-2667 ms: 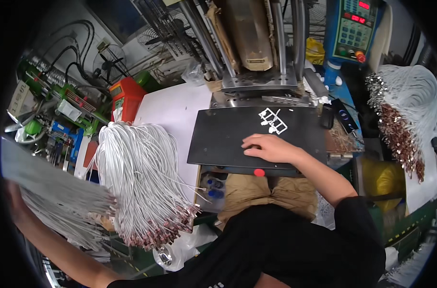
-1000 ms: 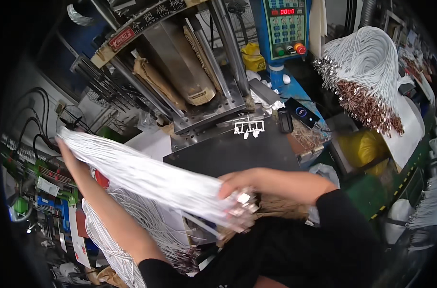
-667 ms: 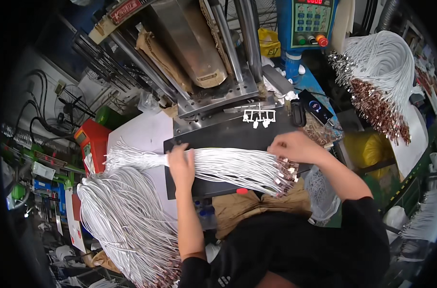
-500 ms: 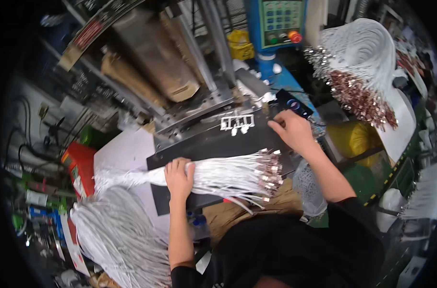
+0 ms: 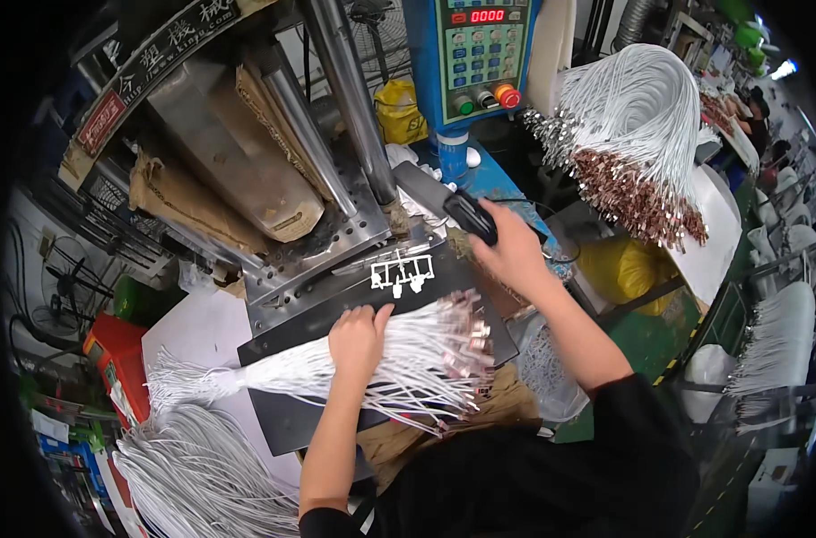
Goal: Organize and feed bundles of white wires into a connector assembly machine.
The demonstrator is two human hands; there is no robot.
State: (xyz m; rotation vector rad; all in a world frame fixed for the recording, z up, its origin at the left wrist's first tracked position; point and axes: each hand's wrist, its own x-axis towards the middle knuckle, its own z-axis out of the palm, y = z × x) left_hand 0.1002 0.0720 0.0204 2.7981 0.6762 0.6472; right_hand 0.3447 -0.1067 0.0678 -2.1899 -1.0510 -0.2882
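My left hand (image 5: 356,342) presses down on a bundle of white cables (image 5: 287,371), its fingers closed over the strands. The copper-coloured terminals fan out toward the right. The bundle lies across a dark metal plate (image 5: 269,420). Farther right, my right hand (image 5: 514,247) is closed round a black hand-held object (image 5: 471,218), whose exact kind I cannot make out. A white moulded plastic frame with small stubs (image 5: 403,271) rests on the plate beyond the bundle.
A press with steel columns (image 5: 345,99) stands behind the plate. Near it is a blue control box (image 5: 484,63) with a red button. Coiled white cables (image 5: 641,99) sit at the right, more loose cables (image 5: 197,462) at the lower left. A clear bag (image 5: 547,372) lies near my right forearm.
My right hand has closed on the black object, which was beside it before. My left hand stays on the bundle, whose terminal ends are spread wider. The whole view has shifted.
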